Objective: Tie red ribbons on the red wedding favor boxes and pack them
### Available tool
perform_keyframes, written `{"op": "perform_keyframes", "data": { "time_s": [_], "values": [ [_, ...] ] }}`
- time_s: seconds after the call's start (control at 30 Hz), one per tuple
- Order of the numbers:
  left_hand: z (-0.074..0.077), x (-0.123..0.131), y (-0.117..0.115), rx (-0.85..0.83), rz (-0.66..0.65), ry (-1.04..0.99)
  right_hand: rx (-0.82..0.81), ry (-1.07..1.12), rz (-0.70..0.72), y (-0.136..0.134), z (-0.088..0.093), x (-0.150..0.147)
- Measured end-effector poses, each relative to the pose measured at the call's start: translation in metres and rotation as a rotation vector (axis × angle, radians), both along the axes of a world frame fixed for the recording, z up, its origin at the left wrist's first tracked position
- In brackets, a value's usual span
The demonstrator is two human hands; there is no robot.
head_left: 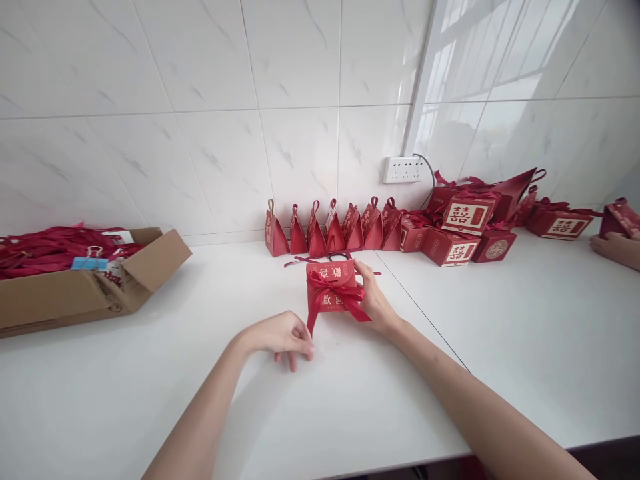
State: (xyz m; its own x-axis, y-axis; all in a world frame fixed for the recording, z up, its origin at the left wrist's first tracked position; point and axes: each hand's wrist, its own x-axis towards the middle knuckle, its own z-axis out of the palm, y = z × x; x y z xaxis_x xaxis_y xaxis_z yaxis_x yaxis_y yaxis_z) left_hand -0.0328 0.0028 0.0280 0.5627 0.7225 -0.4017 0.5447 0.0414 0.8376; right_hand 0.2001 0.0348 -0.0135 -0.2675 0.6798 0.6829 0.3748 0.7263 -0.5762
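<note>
A red gift box point(331, 268) with gold characters sits on the white table, a red ribbon point(334, 291) tied in a bow across it. My right hand point(373, 297) is closed around the box's right side. At the lower left, my left hand point(291, 339) pinches the end of a ribbon tail that hangs from the bow. Behind the box lie a dark red ribbon strip and a small black loop point(340, 255), partly hidden by it.
Several triangular red boxes point(314, 233) with loops line the wall. Finished-looking ribboned boxes point(453, 250) are stacked to the right. A cardboard box point(65, 297) of red ribbons stands left. Another person's hand point(616, 250) touches a red box at the far right.
</note>
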Motion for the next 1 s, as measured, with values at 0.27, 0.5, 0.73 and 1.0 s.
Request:
{"op": "perform_keyframes", "data": {
  "time_s": [0.27,0.5,0.73,1.0],
  "values": [
    [0.006,0.01,0.006,0.645,0.589,-0.508,-0.016,-0.07,0.07,-0.001,-0.002,-0.002],
    [-0.005,0.032,-0.003,0.725,0.554,-0.449,-0.132,-0.126,0.292,-0.011,0.009,0.003],
    [-0.005,0.032,-0.004,0.6,0.536,-0.502,-0.43,0.157,0.071,-0.021,0.02,-0.002],
    [-0.006,0.024,0.007,0.397,0.531,-0.396,-0.542,0.264,-0.11,-0.018,0.03,-0.007]
  ]
}}
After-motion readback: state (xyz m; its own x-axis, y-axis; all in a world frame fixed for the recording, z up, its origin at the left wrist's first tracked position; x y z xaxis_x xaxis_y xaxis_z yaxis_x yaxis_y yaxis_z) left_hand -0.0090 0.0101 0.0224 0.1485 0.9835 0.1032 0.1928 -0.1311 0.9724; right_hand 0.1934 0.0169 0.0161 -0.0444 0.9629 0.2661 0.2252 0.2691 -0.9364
